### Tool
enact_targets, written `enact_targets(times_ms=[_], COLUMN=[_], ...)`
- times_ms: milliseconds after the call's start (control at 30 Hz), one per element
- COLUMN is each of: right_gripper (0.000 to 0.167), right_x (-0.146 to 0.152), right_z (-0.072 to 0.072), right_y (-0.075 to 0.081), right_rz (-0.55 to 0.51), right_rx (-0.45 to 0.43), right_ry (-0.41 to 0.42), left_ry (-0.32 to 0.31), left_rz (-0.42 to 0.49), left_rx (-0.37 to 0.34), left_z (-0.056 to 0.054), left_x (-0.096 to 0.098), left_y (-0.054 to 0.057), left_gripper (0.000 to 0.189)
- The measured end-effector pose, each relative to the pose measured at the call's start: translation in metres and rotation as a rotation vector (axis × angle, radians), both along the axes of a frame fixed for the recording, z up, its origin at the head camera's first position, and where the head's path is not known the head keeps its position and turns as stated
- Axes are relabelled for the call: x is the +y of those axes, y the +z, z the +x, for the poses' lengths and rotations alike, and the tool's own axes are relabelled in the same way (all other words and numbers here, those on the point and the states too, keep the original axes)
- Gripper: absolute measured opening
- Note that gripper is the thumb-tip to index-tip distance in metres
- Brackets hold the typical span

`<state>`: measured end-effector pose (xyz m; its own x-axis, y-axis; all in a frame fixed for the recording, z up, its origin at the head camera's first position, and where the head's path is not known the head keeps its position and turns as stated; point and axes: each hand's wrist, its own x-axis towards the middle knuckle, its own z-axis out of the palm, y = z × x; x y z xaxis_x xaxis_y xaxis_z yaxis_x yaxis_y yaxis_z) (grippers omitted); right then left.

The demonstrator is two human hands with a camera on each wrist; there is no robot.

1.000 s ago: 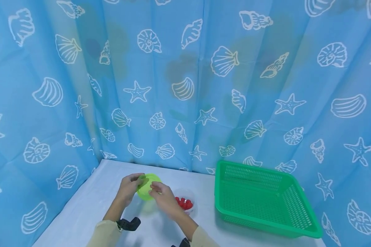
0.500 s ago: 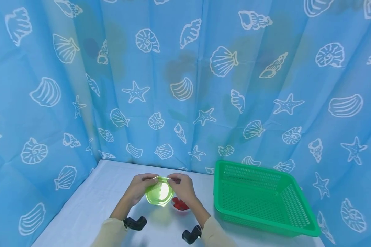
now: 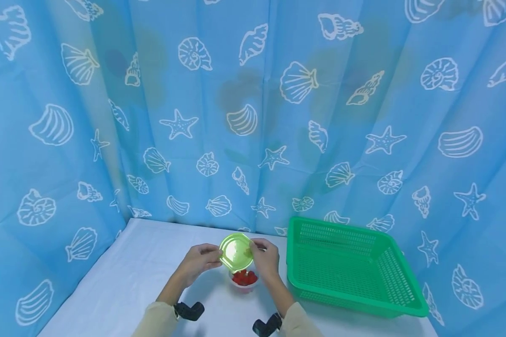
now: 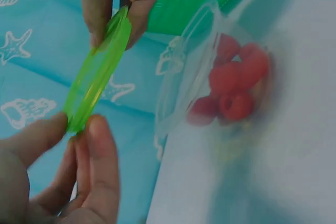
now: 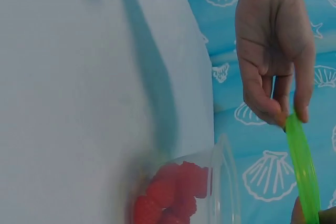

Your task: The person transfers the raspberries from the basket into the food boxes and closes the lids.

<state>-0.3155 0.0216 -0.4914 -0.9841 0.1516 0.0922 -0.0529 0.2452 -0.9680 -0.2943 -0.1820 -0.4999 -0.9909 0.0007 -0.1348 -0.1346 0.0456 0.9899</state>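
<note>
A translucent lime-green round lid (image 3: 236, 252) is held up between both hands. My left hand (image 3: 200, 262) pinches its left edge between thumb and fingers. At the opposite edge, my right hand (image 3: 266, 257) pinches it the same way. Just below the lid stands a clear plastic tub (image 4: 181, 61) on the white table, its top uncovered. Several red raspberries (image 4: 239, 77) lie inside the tub. Both wrist views catch the lid edge-on, raised apart from the tub's rim (image 5: 229, 182). In the head view the lid overlaps the back of the tub.
To the right, a large green perforated basket (image 3: 354, 262) stands on the white-covered table (image 3: 152, 243). A blue curtain (image 3: 219, 140) with white shell prints hangs right behind the table and along its left side.
Both hands have brought the lid rightward, from left of the tub to above it. My right hand has shifted its hold on the rim, and the lid's tilt has changed.
</note>
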Motion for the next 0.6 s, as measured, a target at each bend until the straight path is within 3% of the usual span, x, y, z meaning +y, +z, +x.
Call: enact_targets(times_ms=[133, 233, 433, 600], right_gripper=[0.015, 0.017, 0.019, 0.022], right_x=[0.002, 0.003, 0.006, 0.008], right_z=[0.0, 0.0, 0.003, 0.009], right_y=[-0.002, -0.003, -0.003, -0.01], right_rz=[0.011, 0.082, 0.235, 0.235], right_rx=[-0.011, 0.019, 0.095, 0.062], right_ry=[-0.007, 0.006, 0.05, 0.033], left_ry=[0.04, 0.064, 0.079, 0.115], left_rz=[0.03, 0.017, -0.051, -0.066], left_rx=[0.044, 0.058, 0.04, 0.02], left_z=[-0.002, -0.005, -0.011, -0.014], left_x=[0.003, 0.006, 0.012, 0.017], left_y=[-0.006, -0.008, -0.009, -0.008], left_gripper=[0.041, 0.036, 0.028, 0.027])
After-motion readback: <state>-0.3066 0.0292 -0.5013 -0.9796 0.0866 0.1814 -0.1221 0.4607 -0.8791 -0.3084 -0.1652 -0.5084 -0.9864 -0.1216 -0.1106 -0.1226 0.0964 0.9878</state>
